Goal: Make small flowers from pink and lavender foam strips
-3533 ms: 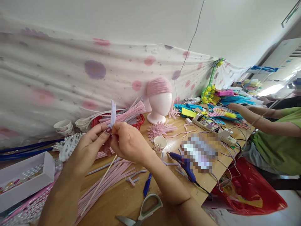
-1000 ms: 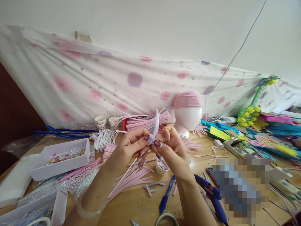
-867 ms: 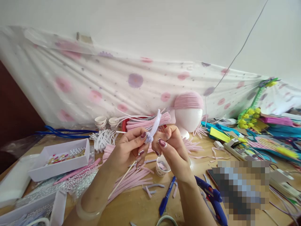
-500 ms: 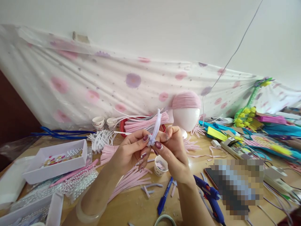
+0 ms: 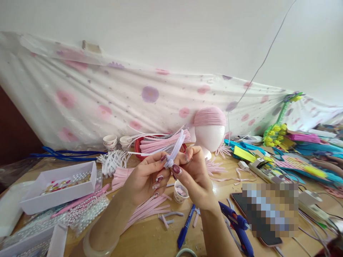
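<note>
Both hands meet above the table's middle on a pale lavender pipe cleaner (image 5: 177,145), bent into a small knotted cluster at its lower end with a strip sticking up. My left hand (image 5: 150,172) pinches the cluster from the left between thumb and forefinger. From the right, my right hand (image 5: 193,176) grips the same piece, thumb at the cluster and fingers curled behind. Below them stands a paper cup (image 5: 180,192) holding small pink and lavender bits. A blue pen (image 5: 185,226) and a blue glue gun (image 5: 237,225) lie nearer me.
White boxes of beads (image 5: 60,187) stand at left. Behind the hands are a red basket (image 5: 138,146) of pipe cleaners and a white foam head (image 5: 209,134) with pink strands. A phone (image 5: 270,241) and a power strip (image 5: 268,175) lie right. Another person's hand (image 5: 321,165) shows at far right.
The lavender cluster has turned slightly, and its upright strip leans further right. Both hands keep their hold. The whole view has shifted a little.
</note>
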{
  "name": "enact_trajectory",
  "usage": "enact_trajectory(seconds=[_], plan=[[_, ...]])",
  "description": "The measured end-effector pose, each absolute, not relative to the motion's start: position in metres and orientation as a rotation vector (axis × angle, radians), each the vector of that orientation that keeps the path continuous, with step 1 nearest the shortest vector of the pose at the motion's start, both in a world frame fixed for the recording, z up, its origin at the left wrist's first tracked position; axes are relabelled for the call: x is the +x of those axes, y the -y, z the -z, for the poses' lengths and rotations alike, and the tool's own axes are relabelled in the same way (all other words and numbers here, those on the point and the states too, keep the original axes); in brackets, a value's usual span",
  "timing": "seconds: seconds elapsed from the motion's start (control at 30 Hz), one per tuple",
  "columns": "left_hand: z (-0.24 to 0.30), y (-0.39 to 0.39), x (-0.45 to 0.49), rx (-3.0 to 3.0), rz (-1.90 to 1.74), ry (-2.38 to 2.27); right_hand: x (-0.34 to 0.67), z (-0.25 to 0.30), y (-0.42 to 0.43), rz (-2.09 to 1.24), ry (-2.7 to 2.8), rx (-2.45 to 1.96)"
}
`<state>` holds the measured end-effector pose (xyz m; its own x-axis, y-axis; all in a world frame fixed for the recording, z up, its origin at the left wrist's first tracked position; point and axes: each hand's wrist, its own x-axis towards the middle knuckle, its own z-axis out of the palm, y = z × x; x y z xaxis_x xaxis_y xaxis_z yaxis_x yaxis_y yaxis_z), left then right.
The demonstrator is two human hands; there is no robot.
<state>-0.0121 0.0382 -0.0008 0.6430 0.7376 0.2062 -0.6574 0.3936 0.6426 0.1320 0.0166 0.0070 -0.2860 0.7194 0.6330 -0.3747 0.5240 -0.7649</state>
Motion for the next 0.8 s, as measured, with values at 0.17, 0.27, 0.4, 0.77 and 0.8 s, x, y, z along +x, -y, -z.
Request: enact_trajectory(seconds=[0.17, 0.27, 0.4, 0.77, 0.8], plan=[[-0.0016, -0.0364, -0.0106, 0.785, -0.901, -0.134, 0.1333, -0.0067, -0.0176, -1.081, 1.49, -0.338], [-0.004, -0.0343, -0.0095, 0.809, -0.942, -0.156, 0.1334, -0.0079, -0.0178, -1.069, 1.5, -0.359], [-0.0053, -0.0337, -0.01, 0.816, -0.96, -0.18, 0.1332, -0.0093, -0.0188, -1.067, 1.536, -0.395], [-0.0036, -0.0343, -0.0073, 0.906, -1.067, -0.227, 0.1334, -0.0034, -0.0231, -1.114, 1.514, -0.401], [-0.0042, -0.0341, -0.0072, 0.943, -1.11, -0.26, 0.1341, -0.004, -0.0238, -1.129, 1.522, -0.407]])
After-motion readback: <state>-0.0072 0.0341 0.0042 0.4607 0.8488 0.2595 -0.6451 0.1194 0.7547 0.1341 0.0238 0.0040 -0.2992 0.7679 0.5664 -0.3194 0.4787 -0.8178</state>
